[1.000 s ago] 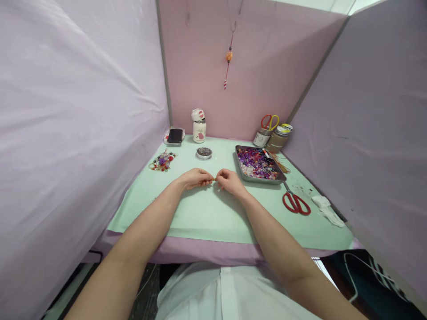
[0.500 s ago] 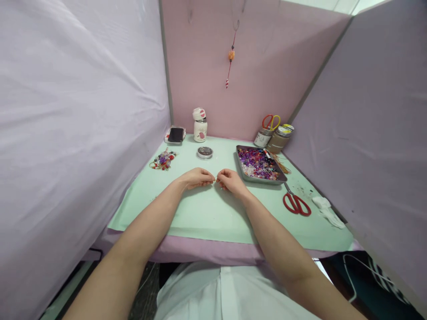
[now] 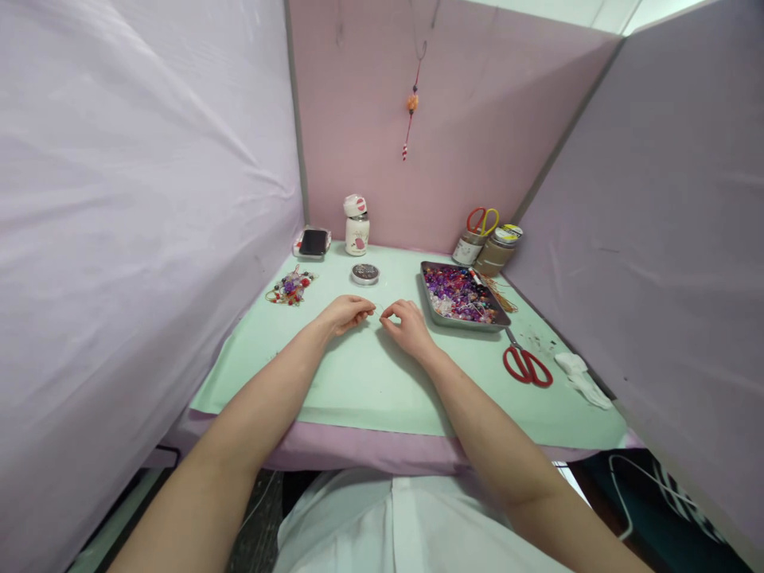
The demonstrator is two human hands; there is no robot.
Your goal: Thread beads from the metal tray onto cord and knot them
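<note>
Over the middle of the green mat (image 3: 358,374), my left hand (image 3: 349,313) is closed in a pinch. A fine, pale thread (image 3: 381,307) shows at its fingertips, too thin to follow along its length. Just to the right, my right hand (image 3: 408,326) has thumb and forefinger pinched together, a small gap from the left fingertips. Whatever lies between the right fingertips is too small to make out. Close to the right hand stands a metal tray (image 3: 465,324) full of purple, clear and dark beads (image 3: 457,290).
Red-handled scissors (image 3: 526,368) and a white cloth (image 3: 582,380) lie at the right. Beaded strings (image 3: 290,286), a round tin (image 3: 364,274), a phone (image 3: 313,243) and a bottle (image 3: 356,235) are at the left and back. Jars (image 3: 496,253) stand behind the tray.
My hands have drawn slightly apart and up from where the fingertips nearly met. The right fingers are raised more, and a thin thread now shows between the hands.
</note>
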